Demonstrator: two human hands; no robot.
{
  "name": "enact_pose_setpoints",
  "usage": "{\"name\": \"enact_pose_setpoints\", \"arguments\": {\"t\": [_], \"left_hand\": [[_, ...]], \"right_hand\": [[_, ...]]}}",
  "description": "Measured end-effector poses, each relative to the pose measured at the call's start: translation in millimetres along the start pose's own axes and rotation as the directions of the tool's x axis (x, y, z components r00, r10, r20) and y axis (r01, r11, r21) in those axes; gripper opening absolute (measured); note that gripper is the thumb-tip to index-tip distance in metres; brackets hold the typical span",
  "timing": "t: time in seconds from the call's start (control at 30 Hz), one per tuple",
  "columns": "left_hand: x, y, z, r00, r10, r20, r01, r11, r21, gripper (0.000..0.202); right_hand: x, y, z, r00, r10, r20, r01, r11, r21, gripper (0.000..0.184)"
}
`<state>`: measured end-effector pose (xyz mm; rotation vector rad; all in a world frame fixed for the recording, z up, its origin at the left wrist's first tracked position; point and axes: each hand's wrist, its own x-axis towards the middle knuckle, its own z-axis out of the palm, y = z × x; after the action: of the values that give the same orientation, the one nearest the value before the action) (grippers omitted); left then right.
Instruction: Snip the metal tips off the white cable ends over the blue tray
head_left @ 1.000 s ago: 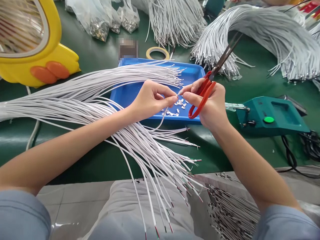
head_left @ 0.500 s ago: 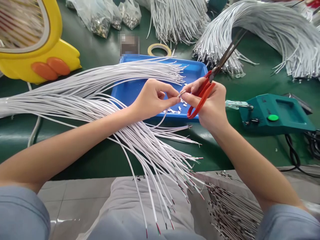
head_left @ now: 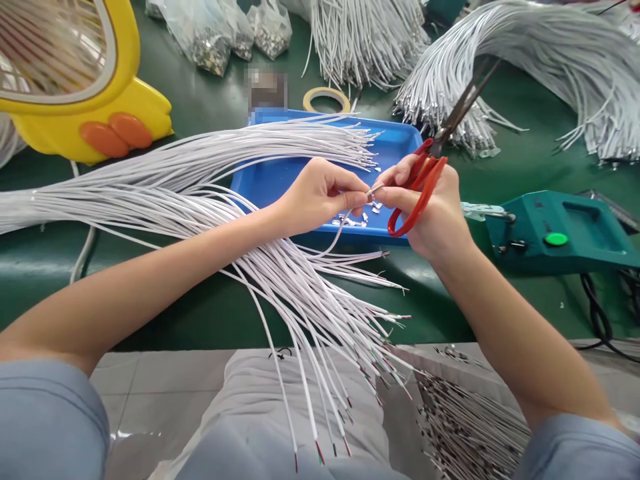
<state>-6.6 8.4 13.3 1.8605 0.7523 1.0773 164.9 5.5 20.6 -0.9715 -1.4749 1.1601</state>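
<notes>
Over the blue tray (head_left: 300, 180), my left hand (head_left: 320, 197) pinches a white cable (head_left: 344, 223) near its end between thumb and fingers. My right hand (head_left: 430, 207) meets it there, thumb and finger closed at the cable's tip. Red-handled scissors (head_left: 429, 183) hang on my right hand, blades pointing up and away. The fine wires at the tip are mostly hidden by my fingers. Under my left forearm fans a bundle of white cables (head_left: 300, 287), several with coloured wire ends bare. Another part of the bundle (head_left: 300, 140) lies across the tray.
White scraps (head_left: 356, 219) lie in the tray. A yellow tape roll (head_left: 326, 101) sits behind it. At right stands a green machine (head_left: 555, 230) with a cord. A yellow fan (head_left: 120, 127), bags of small parts (head_left: 270, 30) and more cable bundles (head_left: 450, 80) surround the tray.
The whole scene has shifted slightly right in view. My hands stay together at the cable's end, with a little more of the tip showing between them.
</notes>
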Motion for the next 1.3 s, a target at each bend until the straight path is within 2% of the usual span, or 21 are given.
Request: {"name": "enact_pose_setpoints", "arguments": {"t": [0.13, 0.27, 0.33, 0.47, 0.57, 0.7, 0.83, 1.07, 1.3], "left_hand": [[1.5, 1.1, -2.0, 0.994, -0.079, 0.073, 0.084, 0.994, -0.066, 0.014], [1.1, 0.3, -5.1, 0.968, -0.16, 0.192, 0.197, 0.962, -0.19, 0.016], [0.7, 0.0, -6.6, 0.959, -0.186, 0.216, 0.232, 0.948, -0.215, 0.022], [0.7, 0.8, -7.2, 0.973, -0.184, 0.139, 0.211, 0.954, -0.215, 0.031], [1.3, 1.7, -5.6, 0.981, -0.184, 0.062, 0.193, 0.958, -0.214, 0.028], [1.9, 1.3, -3.6, 0.981, -0.196, -0.002, 0.193, 0.971, -0.141, 0.022], [2.3, -0.3, -3.0, 0.983, -0.183, -0.019, 0.18, 0.978, -0.106, 0.021], [3.0, -4.5, -2.7, 0.985, -0.167, -0.033, 0.164, 0.983, -0.083, 0.034], [3.0, -6.4, -2.5, 0.987, -0.155, -0.039, 0.151, 0.984, -0.097, 0.04]], "right_hand": [[1.1, -1.1, -1.5, 1.0, -0.009, 0.029, 0.01, 0.999, -0.039, 0.032], [-0.4, -1.5, -1.4, 0.995, -0.08, 0.06, 0.081, 0.997, -0.014, 0.031], [-1.1, -0.7, -1.2, 0.99, -0.122, 0.066, 0.122, 0.992, 0.0, 0.028], [-0.9, 1.9, -1.1, 0.984, -0.175, 0.032, 0.175, 0.985, 0.003, 0.02], [-1.1, 2.1, -1.3, 0.985, -0.174, -0.013, 0.175, 0.983, 0.048, 0.016], [-3.4, 0.5, -1.0, 0.98, -0.197, 0.023, 0.193, 0.975, 0.112, 0.016], [-5.1, 0.6, 1.1, 0.976, -0.215, 0.032, 0.212, 0.975, 0.07, 0.014], [-6.6, -0.2, 5.3, 0.982, -0.19, -0.003, 0.19, 0.979, -0.073, 0.02], [-9.3, -3.2, 7.8, 0.973, -0.231, -0.022, 0.227, 0.967, -0.115, 0.022]]}}
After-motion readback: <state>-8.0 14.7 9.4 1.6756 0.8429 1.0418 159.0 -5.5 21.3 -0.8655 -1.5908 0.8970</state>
